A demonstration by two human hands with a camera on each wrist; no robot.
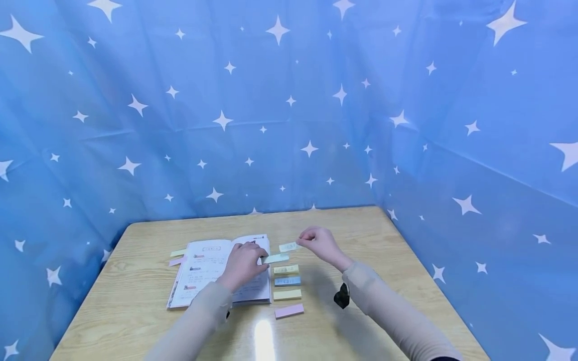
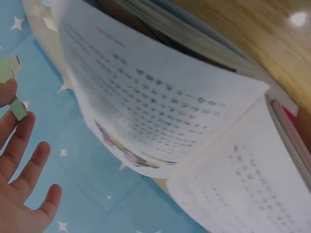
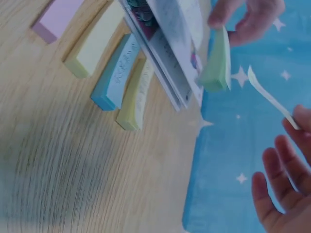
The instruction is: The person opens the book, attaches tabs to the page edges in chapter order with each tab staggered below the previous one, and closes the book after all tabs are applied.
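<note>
My left hand (image 1: 243, 264) is over the right page of an open book (image 1: 208, 268). Between its thumb and fingers it pinches a pale green sticky note pad (image 1: 276, 258), which sticks out past the book's right edge. In the right wrist view the green pad (image 3: 216, 63) hangs thick-sided from the left fingers. To the right, my right hand (image 1: 321, 244) is raised and pinches a single pale green sticky note (image 1: 288, 247) with handwriting on it. This note (image 3: 269, 99) shows as a thin curved strip, apart from the pad, in the right wrist view.
Right of the book lie a yellow pad (image 1: 286, 270), a blue pad (image 1: 287, 281), another yellow pad (image 1: 287, 295) and a pink pad (image 1: 289, 311). Yellow and pink tabs (image 1: 176, 261) stick out at the book's left side. A starry blue curtain (image 1: 289, 125) backs the wooden table (image 1: 135, 281).
</note>
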